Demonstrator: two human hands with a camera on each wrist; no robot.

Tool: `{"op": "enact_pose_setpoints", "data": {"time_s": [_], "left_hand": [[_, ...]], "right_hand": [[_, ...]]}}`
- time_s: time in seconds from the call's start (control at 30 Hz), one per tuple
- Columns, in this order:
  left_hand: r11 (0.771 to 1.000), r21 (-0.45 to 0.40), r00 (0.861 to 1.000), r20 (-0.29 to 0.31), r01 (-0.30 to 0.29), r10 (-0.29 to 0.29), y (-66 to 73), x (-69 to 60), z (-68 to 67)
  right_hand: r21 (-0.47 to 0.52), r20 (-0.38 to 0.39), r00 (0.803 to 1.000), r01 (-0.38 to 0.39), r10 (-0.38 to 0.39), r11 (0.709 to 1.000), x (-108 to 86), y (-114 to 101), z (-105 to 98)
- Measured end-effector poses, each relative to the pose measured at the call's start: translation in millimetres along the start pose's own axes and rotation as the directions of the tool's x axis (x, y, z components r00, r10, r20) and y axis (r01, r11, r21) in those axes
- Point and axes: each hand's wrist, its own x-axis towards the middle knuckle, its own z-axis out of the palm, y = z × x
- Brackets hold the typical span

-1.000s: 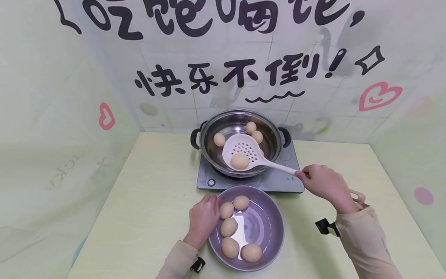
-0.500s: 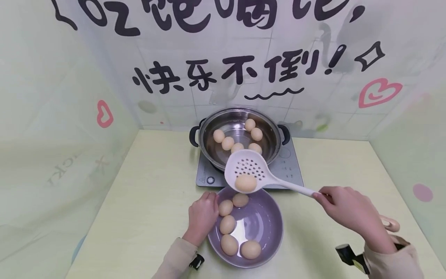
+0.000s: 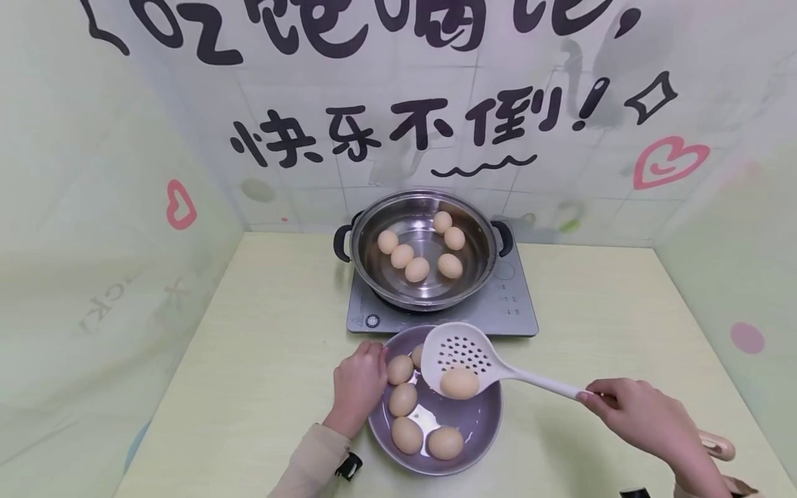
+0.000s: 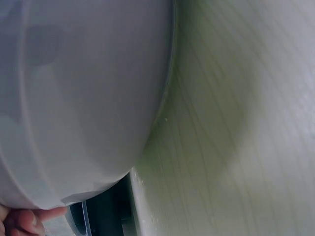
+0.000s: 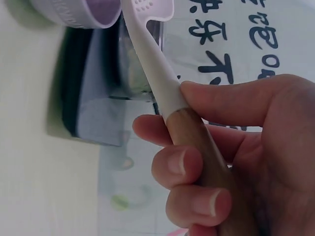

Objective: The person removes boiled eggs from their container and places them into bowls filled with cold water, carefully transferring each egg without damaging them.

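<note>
Half the scooping looks done: the left hand [image 3: 360,384] grips the purple bowl [image 3: 474,423] by its rim, with five eggs [image 3: 402,400] in it; behind, six eggs [image 3: 401,256] in the pot [image 3: 429,301] seem left; one egg [image 3: 459,384] lies on the slotted spoon [image 3: 495,371] above the bowl, its handle gripped by the right hand [image 3: 644,418], fingers curled.

Head view: the skimmer [image 3: 501,372] covered part of one egg [image 3: 416,355] in the bowl [image 3: 486,429]. The pot [image 3: 429,299] hid much of the cooktop [image 3: 519,311], whose markings were too small to read. Both my sleeves [image 3: 316,456] ran off the bottom edge; the wall's upper lettering [image 3: 339,48] was cropped at the top. Left wrist view: bowl cropped; only some fingers of my left hand [image 3: 360,380] showed. Right wrist view: skimmer cut at the top, its handle [image 5: 192,130] at the bottom.
</note>
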Motion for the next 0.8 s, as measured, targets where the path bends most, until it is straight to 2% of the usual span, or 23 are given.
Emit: {"op": "enact_pose_setpoints", "data": {"time_s": [0.2,0.4,0.8], "left_hand": [[1.0,-0.01,1.0,-0.001,0.002,-0.002,0.0,-0.5,-0.3],[1.0,-0.013,1.0,-0.01,-0.002,0.002,-0.1,-0.6,-0.4],[1.0,-0.019,1.0,-0.012,-0.004,0.004,0.2,-0.6,-0.8]], "right_hand": [[0.011,0.01,0.999,-0.03,0.03,0.999,0.9,8.5,7.9],[-0.006,-0.023,0.999,-0.027,0.027,1.0,1.6,10.1,10.0],[-0.009,-0.094,0.995,-0.03,0.029,1.0,-0.4,6.4,1.3]]}}
